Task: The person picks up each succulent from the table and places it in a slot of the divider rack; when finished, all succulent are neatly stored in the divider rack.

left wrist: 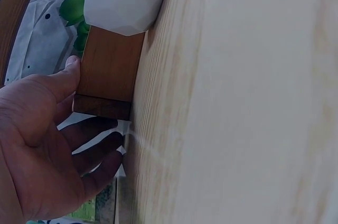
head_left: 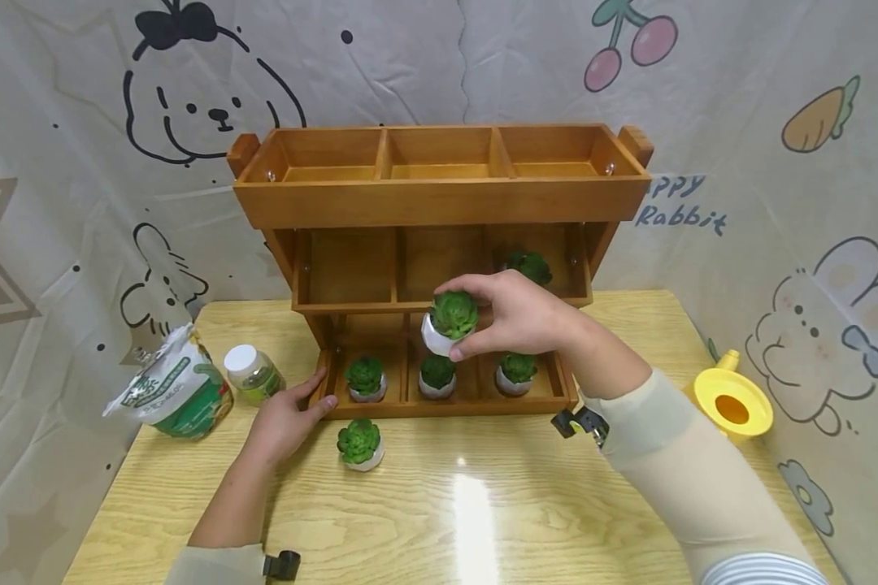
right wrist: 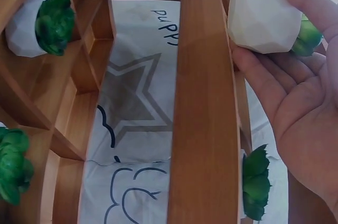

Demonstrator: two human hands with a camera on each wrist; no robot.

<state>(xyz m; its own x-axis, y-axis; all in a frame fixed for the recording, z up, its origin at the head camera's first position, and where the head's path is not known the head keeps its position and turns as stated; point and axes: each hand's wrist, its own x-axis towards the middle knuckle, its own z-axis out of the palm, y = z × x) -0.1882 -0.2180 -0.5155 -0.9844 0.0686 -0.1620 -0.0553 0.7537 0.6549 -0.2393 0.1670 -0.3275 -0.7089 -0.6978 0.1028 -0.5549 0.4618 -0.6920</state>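
My right hand (head_left: 518,315) pinches a small potted succulent (head_left: 454,315) by its white faceted pot, in front of the middle tier of a three-tier wooden shelf (head_left: 439,203). In the right wrist view the held white pot (right wrist: 264,15) sits between thumb and fingers, partly covering its green leaves. My left hand (head_left: 281,424) holds the lower left corner of the shelf, thumb at its front; the left wrist view shows the fingers around the wooden end (left wrist: 108,76). Three succulents (head_left: 366,378) stand in the bottom tier, one per compartment. Another succulent (head_left: 530,266) sits in the middle tier's right compartment, partly hidden.
One more succulent (head_left: 360,444) stands on the wooden table (head_left: 541,504) before the shelf's left end. A green and white bag (head_left: 183,390) and a white-lidded jar (head_left: 252,374) are at left. A yellow watering can (head_left: 732,398) stands at right, partly behind the right sleeve.
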